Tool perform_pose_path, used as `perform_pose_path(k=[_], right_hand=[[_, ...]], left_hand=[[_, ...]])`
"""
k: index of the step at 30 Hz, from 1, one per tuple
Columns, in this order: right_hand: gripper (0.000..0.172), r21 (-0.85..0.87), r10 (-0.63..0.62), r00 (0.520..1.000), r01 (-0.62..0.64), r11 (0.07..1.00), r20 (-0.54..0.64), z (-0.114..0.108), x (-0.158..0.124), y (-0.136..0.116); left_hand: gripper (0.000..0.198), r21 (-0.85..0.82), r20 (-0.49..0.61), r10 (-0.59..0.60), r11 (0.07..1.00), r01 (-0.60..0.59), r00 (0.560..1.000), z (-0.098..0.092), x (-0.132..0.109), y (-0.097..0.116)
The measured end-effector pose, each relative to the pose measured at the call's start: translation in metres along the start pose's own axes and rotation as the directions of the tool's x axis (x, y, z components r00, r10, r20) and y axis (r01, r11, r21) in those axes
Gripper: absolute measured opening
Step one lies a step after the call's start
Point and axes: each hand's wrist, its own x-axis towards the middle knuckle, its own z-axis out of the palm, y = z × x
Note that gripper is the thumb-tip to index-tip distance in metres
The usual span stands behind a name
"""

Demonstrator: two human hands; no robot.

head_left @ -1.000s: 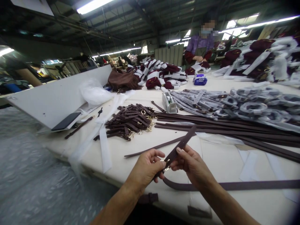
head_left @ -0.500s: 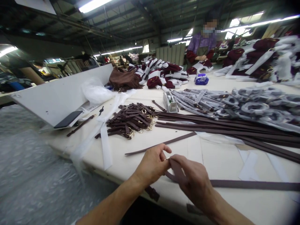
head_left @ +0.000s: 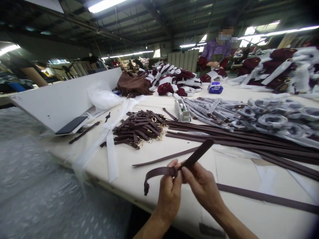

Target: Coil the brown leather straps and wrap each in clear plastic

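left hand grips short strap, now sticking out left | right hand pinches long strap, tip up again

Indoor hall, lit from overhead by a fluorescent tube at top of frame, upper left, blown out to white. More light strips glare at upper right, w/ bright patches beside them. Ceiling & far bkgd dim, murky. Tabletop pale, evenly lit, shadows soft & short. Left hand, right hand & the strap pinched btwn them at lower centre are fairly sharp, no hard shadow. Wide-angle lens: straight lines bow twd edges, corners vignette dark, esp. lower right. Lower left smeared, soft. Piles at far right slightly blurred. Pixelated block over the person at upper right.
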Motion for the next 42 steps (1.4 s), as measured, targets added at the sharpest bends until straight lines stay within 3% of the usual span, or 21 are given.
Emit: perform_pose_path(k=[3,8,11,14,19,21,24,27,32,38,42], right_hand=[[0.031,0.125,-0.065,0.97,0.036,0.991,0.235,-0.006,0.002,-0.008],[0.031,0.248,-0.077,0.884,-0.045,0.968,0.462,-0.023,0.018,-0.014],[0.027,0.313,-0.115,0.9,-0.025,0.95,0.421,-0.025,0.023,-0.013],[0.023,0.327,-0.101,0.917,-0.033,0.944,0.385,-0.024,0.022,-0.014],[0.025,0.229,0.079,0.959,-0.145,0.963,0.272,-0.021,0.015,-0.018],[0.027,0.157,0.151,0.959,-0.192,0.969,0.241,-0.023,0.013,-0.019],[0.032,0.079,0.209,0.92,-0.248,0.966,0.332,-0.031,0.01,-0.019],[0.037,0.027,0.196,0.901,-0.223,0.974,0.387,-0.04,0.003,-0.016],[0.033,-0.05,0.258,0.872,-0.261,0.964,0.417,-0.049,-0.01,-0.006],[0.036,-0.037,0.322,0.886,-0.329,0.944,0.334,-0.045,-0.015,0.003],[0.033,-0.073,0.251,0.92,-0.24,0.968,0.3,-0.041,-0.013,-0.001]], left_hand=[[0.039,-0.166,0.093,-0.013,0.986,0.028,0.996,0.004,0.011,0.002],[0.043,-0.263,0.303,-0.038,0.957,0.122,0.952,0.003,0.016,0.011],[0.053,-0.259,0.287,-0.059,0.956,0.137,0.956,0.002,0.021,0.01],[0.055,-0.259,0.174,-0.107,0.954,0.15,0.979,0.005,0.024,0.006],[0.047,-0.219,0.077,-0.123,0.966,0.137,0.989,0.016,0.019,0.001],[0.044,-0.217,0.076,-0.116,0.967,0.13,0.99,0.02,0.017,-0.002],[0.041,-0.228,0.108,-0.085,0.968,0.108,0.99,0.022,0.014,-0.008],[0.038,-0.221,0.136,-0.075,0.97,0.104,0.988,0.02,0.014,-0.012],[0.04,-0.284,0.142,-0.199,0.93,0.233,0.97,0.019,0.014,-0.013],[0.034,-0.259,0.158,-0.192,0.939,0.228,0.969,0.024,0.011,-0.014],[0.03,-0.147,0.147,-0.132,0.977,0.154,0.98,0.02,0.01,-0.005]])
